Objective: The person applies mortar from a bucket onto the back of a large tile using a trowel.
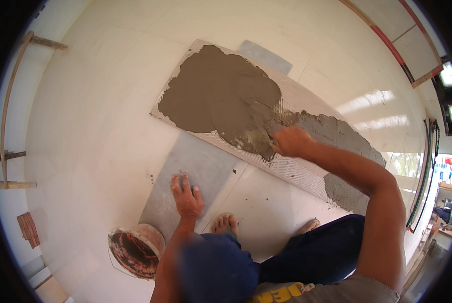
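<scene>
My right hand (291,141) grips a mortar-smeared trowel (264,141), its blade partly hidden in wet brown mortar (216,91). The mortar lies thickly over the upper left of a long ribbed panel (302,174), laid diagonally. A greyer layer (360,151) stretches along its right part. My left hand (187,197) rests with fingers apart on a flat grey tile (165,166) below the panel. A stained bucket (137,252) with a dark, reddish inside stands beside that tile, left of my left forearm.
My feet (225,222) are on the pale floor (84,126) below the panel. Another grey slab (264,53) shows behind it. Wooden battens (14,156) and reddish blocks (28,227) line the left side. A red-edged frame (375,30) is at upper right, dark hoses or strips (428,171) at right.
</scene>
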### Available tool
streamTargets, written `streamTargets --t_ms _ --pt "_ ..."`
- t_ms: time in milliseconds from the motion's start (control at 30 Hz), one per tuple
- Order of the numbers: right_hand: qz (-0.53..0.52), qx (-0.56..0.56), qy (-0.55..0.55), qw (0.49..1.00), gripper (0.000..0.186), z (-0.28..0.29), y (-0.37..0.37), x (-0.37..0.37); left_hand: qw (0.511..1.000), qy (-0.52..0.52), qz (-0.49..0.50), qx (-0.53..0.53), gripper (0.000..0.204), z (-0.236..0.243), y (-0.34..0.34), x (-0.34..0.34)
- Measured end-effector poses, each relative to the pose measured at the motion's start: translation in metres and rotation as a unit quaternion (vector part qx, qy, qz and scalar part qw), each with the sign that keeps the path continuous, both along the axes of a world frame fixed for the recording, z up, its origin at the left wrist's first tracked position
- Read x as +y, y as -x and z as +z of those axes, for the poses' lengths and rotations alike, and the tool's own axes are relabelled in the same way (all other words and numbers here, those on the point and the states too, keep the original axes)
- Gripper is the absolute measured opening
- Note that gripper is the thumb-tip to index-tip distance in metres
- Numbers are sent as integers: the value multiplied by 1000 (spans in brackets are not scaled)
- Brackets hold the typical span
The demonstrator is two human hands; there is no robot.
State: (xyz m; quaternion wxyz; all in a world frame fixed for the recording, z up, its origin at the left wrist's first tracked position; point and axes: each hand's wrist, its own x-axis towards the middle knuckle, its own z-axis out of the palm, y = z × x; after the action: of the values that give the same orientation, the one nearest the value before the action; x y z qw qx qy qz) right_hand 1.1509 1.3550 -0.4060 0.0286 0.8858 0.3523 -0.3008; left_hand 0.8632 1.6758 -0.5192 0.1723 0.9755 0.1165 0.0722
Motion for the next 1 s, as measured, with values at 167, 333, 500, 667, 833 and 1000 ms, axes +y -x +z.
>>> streamTargets --t_ms 167,333,500,667,833,1000 --pt "-64 15 34 997 41 24 46 -57 1000 14 5 -24 58 1 -5 -4" --pt "-159 23 13 987 41 72 56 -70 1000 -2 3 -24 57 2 -3 -1" --pt "-138 7 -95 986 39 37 52 -20 1000 8 8 1 59 9 -5 -10" --pt "-209 -24 -100 972 26 1 30 19 1000 -4 7 5 58 7 -2 -9" --pt "-349 -59 -91 931 31 -5 15 -47 1000 22 7 -15 56 5 -1 -6" --pt "-472 -54 -27 880 39 -2 23 -125 1000 16 -1 -24 55 2 0 -7"
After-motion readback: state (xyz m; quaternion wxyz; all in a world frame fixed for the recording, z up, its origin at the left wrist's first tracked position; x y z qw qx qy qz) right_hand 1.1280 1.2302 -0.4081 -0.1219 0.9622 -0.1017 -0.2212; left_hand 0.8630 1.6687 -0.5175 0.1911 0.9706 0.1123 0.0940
